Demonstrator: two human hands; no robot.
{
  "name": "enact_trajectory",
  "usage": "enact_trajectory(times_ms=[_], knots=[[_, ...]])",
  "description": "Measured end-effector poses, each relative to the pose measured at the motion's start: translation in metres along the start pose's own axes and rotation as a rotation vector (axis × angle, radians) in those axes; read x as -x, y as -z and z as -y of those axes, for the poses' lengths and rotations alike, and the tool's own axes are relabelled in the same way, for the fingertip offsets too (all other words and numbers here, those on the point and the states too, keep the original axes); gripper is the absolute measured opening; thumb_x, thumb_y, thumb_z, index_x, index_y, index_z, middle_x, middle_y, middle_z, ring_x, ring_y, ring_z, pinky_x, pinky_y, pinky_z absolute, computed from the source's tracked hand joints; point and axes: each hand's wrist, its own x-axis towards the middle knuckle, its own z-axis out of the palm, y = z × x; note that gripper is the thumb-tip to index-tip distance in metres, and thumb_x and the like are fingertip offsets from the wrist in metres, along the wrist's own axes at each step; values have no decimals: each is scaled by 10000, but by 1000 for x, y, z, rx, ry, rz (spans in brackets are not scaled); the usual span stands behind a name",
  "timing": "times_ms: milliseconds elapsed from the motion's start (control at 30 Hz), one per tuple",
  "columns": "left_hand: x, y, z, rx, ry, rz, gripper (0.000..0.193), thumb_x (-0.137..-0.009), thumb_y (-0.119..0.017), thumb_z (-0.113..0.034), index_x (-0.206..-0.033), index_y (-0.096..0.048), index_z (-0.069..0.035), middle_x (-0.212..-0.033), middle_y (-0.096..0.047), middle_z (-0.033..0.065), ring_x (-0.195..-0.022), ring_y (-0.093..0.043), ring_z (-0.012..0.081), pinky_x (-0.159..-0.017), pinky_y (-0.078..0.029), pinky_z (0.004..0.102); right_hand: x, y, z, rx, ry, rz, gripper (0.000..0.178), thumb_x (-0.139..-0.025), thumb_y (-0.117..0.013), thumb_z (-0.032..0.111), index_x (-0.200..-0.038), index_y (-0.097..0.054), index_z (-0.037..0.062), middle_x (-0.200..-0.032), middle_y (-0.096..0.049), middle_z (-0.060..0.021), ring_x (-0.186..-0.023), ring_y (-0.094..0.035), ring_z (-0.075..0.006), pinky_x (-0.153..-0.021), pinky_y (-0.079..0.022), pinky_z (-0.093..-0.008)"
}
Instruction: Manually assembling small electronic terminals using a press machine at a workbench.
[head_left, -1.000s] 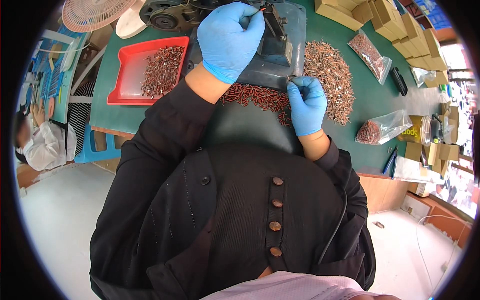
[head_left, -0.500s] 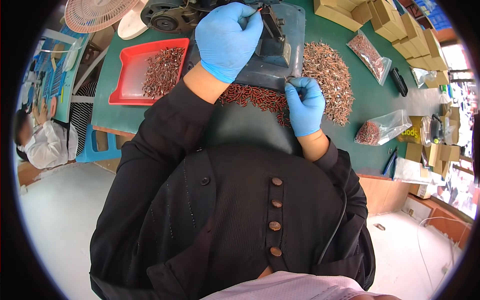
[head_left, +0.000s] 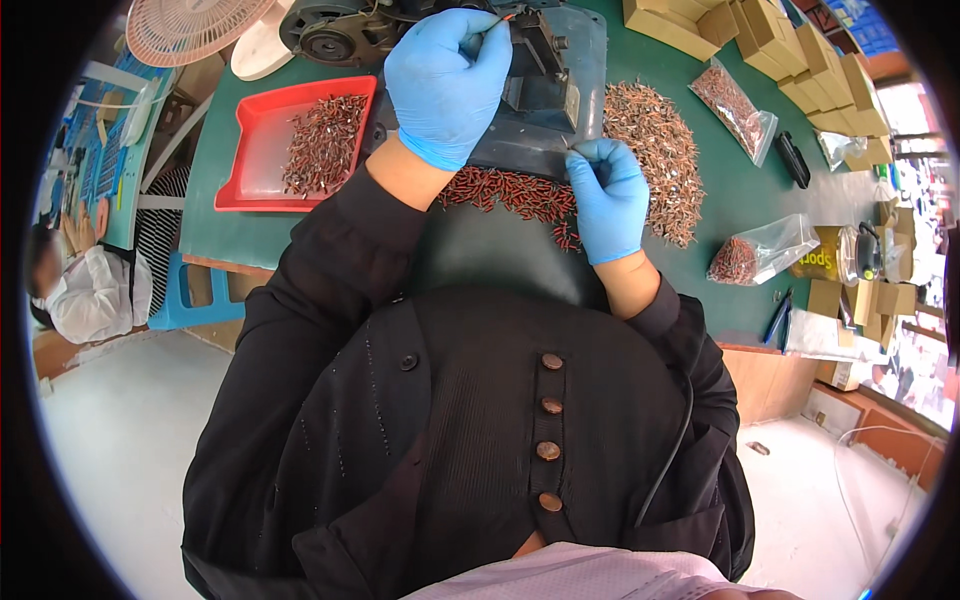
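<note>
To the left of the machine, the red tray has been left in place. The left hand has been drawn slightly leftward from the machine's upright since the earlier frame; it is held palm down over the machine's left side, forearm slanted, with a red part pinched between thumb and forefinger. Along the machine's near edge, red pieces are strewn. At its near right corner, the right hand has been raised a little, fingers less curled; a thin part is gripped at the fingertips. Right of the machine, a pile is heaped.
</note>
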Motion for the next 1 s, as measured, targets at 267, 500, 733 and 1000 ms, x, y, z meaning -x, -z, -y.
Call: enact_trajectory(times_ms=[267,500,733,1000], knots=[[12,-2,25,132,54,-3,74,-805,-673,-51,-861,-671,-2,-652,-604,-13,-523,-474,23,-494,-387,185,-52,-42,41,48,69,-95,102,-804,-664,92,-849,-634,5,-725,-649,-54,-637,-586,-95,-633,-492,-248],[7,1,43,144,-15,-43,71,-785,-692,-32,-848,-675,-5,-692,-615,7,-526,-475,30,-495,-392,189,-85,-81,47,55,87,-171,183,-774,-681,155,-826,-633,-14,-700,-644,-88,-617,-592,-126,-597,-489,-270],[-1,1,55,121,-46,-60,71,-732,-706,-29,-773,-652,-49,-637,-596,65,-507,-557,164,-482,-433,270,-96,-95,48,94,93,-213,187,-760,-680,153,-812,-631,-20,-689,-639,-93,-606,-589,-137,-594,-487,-278],[4,-6,67,86,-154,-44,82,-768,-700,-9,-847,-675,-11,-674,-605,31,-524,-504,50,-485,-399,205,-99,-94,32,33,90,-218,188,-751,-682,157,-795,-633,-19,-682,-640,-89,-603,-590,-133,-593,-487,-271]])
